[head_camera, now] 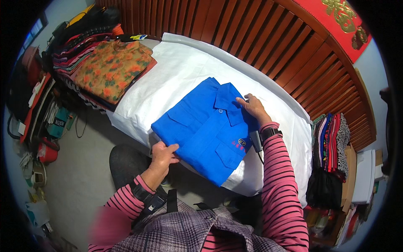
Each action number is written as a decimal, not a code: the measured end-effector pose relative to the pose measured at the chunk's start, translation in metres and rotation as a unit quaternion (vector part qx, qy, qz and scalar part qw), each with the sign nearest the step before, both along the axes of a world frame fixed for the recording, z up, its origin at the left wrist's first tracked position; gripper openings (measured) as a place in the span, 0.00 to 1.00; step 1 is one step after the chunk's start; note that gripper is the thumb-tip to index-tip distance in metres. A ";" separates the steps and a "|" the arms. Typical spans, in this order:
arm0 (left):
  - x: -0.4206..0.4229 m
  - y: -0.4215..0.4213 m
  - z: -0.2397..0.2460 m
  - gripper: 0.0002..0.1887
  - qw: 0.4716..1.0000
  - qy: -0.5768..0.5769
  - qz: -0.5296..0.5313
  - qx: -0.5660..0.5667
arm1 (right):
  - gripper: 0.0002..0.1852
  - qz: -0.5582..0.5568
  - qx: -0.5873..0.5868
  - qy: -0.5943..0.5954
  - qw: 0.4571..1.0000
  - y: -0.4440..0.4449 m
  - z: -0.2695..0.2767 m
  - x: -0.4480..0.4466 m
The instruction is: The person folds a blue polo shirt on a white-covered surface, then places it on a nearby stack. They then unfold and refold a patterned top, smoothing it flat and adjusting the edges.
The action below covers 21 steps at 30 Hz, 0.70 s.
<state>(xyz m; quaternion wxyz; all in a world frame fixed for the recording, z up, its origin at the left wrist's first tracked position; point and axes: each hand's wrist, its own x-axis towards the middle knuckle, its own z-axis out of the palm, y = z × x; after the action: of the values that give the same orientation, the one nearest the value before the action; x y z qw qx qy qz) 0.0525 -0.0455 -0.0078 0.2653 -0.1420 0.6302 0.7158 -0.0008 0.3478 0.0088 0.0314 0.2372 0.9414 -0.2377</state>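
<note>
A blue collared work shirt (198, 126), folded into a flat block, lies on a white sheet (135, 91). Its collar (228, 94) points away from me, and one chest pocket (229, 155) has a small emblem and red stitched writing above it. My left hand (162, 159) pinches the shirt's near left edge, thumb on top and some fingers hidden beneath. At the far right, my right hand (255, 108) lies against the shoulder edge beside the collar. Whether its fingers grip cloth is hard to see. A dark grey device with a cord (256, 141) sits near my right wrist.
A folded orange floral top (108, 67) tops a garment pile at the left. Another stack of folded clothes (330, 141) stands at the right, near cardboard (349, 176). A slatted wooden headboard (239, 28) borders the far side. Bags and household items crowd the left wall.
</note>
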 end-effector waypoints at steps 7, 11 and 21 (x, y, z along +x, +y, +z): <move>-0.021 -0.018 0.001 0.12 0.996 0.012 0.087 0.023 | 0.44 -0.001 -0.153 -0.056 0.987 0.000 0.005 -0.001; -0.018 -0.017 0.003 0.17 0.997 0.004 0.072 0.028 | 0.48 -0.007 -0.181 -0.031 0.983 -0.009 0.009 0.001; -0.017 -0.018 0.003 0.25 0.999 0.003 0.009 0.054 | 0.50 -0.048 -0.272 -0.056 0.959 -0.016 0.007 -0.010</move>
<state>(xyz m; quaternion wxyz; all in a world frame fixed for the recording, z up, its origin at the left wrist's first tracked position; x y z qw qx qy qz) 0.0356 -0.0637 -0.0044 0.2639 -0.1306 0.5905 0.7514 -0.0104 0.3316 0.0162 0.1361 0.2775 0.8252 -0.4727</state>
